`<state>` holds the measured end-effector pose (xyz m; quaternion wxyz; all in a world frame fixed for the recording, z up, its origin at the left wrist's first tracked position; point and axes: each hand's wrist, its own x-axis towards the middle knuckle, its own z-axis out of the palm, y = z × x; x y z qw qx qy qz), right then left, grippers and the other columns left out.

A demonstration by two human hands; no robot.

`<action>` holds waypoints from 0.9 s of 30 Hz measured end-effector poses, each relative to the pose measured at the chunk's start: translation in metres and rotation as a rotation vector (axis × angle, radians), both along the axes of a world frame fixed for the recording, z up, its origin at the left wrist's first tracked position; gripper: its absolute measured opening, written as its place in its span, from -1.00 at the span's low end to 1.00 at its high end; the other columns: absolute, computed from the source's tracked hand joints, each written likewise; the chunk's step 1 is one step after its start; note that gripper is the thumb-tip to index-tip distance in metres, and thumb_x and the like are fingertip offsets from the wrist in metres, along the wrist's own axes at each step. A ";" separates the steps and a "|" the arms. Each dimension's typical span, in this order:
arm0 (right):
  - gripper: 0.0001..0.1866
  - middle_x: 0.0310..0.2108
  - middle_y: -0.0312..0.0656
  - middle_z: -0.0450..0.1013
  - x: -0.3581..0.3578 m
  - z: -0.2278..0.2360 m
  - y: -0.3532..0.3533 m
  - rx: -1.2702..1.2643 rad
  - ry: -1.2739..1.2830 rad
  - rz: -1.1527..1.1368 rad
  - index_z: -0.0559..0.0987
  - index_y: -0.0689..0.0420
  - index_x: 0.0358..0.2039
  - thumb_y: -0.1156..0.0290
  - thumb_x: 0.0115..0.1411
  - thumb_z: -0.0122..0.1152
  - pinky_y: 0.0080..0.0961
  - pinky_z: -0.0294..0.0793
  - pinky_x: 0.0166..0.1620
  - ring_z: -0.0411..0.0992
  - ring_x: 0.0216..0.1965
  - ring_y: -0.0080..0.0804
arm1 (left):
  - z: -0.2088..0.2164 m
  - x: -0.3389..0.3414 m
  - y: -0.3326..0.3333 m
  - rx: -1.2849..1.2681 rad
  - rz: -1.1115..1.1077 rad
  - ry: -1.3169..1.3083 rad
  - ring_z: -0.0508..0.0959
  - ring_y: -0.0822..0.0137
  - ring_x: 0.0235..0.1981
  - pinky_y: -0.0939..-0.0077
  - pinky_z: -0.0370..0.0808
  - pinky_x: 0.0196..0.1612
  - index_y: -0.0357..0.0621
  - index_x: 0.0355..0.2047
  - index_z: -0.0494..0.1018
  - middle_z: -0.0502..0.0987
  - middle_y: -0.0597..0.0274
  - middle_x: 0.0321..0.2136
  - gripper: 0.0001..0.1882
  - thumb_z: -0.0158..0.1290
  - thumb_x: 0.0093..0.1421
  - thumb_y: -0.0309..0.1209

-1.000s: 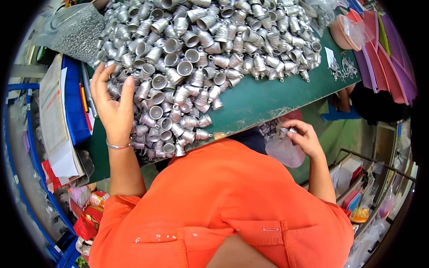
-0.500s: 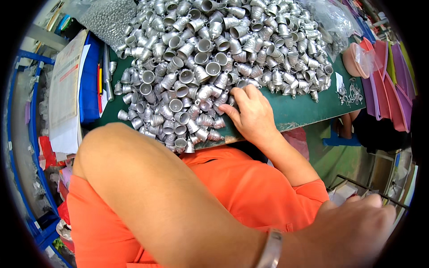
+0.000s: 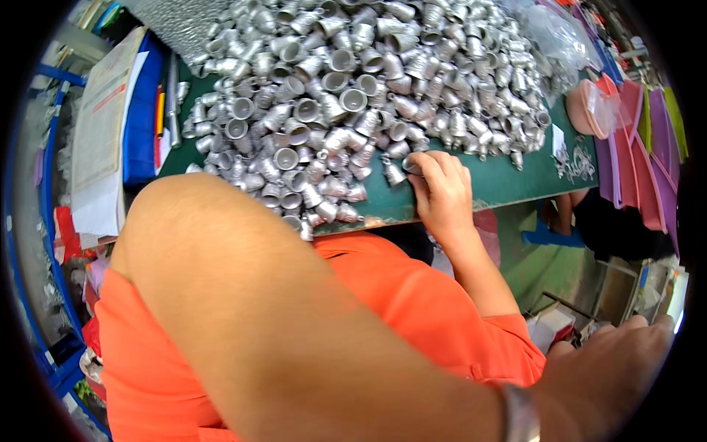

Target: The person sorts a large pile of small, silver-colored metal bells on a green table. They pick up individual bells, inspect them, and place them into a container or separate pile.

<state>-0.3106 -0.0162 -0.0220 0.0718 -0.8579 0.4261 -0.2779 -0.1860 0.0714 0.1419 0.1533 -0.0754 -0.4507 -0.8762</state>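
The right hand (image 3: 440, 193) lies at the near edge of the green table (image 3: 508, 184), knuckles up, its fingers curled down onto a small silver metal fitting (image 3: 411, 166) at the fringe of the heap; the fingertips are pinching or pressing it, though the grip itself is partly hidden under the fingers. The heap of silver metal fittings (image 3: 346, 96), small cup-like pieces lying every way, fills the table from about 9 o'clock round to 2 o'clock of that hand. The left arm crosses the lower picture from 9 o'clock to 4 o'clock, a metal bracelet (image 3: 520, 414) on the wrist, and the left hand (image 3: 618, 368) shows at the lower right rim, blurred and cut off, so I cannot tell whether it is open or closed. An orange shirt (image 3: 412, 309) lies beneath the arm. At the table's 3 o'clock end sit pink trays (image 3: 633, 147); at its 9 o'clock side, a blue folder (image 3: 141, 118) with papers.
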 end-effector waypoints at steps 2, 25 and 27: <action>-0.65 -0.32 -0.23 0.45 0.003 -0.012 0.000 0.081 -0.147 0.033 0.52 0.10 -0.24 0.58 -0.10 0.33 -0.40 0.32 -0.21 0.42 -0.27 -0.27 | 0.001 0.012 -0.001 0.011 0.072 -0.032 0.44 0.32 -0.24 0.46 0.35 -0.09 -0.25 -0.21 0.37 0.46 0.06 -0.27 -0.73 -0.04 0.01 -0.63; -0.75 -0.24 -0.10 0.43 -0.029 -0.009 -0.010 0.954 -1.014 0.640 0.51 0.20 -0.15 0.57 0.12 0.06 -0.45 0.48 -0.24 0.46 -0.27 -0.33 | -0.126 0.155 -0.054 -1.134 1.955 -1.205 0.34 0.11 0.11 0.27 0.19 0.20 -0.22 -0.15 0.41 0.39 0.04 0.03 -0.70 0.01 0.06 -0.62; -0.76 -0.31 -0.21 0.41 -0.009 0.007 -0.007 0.387 -0.374 0.459 0.56 0.05 -0.25 0.60 0.09 0.06 -0.53 0.42 -0.33 0.43 -0.36 -0.33 | -0.135 0.156 -0.057 -1.133 1.907 -1.257 0.30 0.09 0.12 0.25 0.19 0.20 -0.22 -0.09 0.38 0.34 0.02 0.05 -0.66 0.04 0.07 -0.57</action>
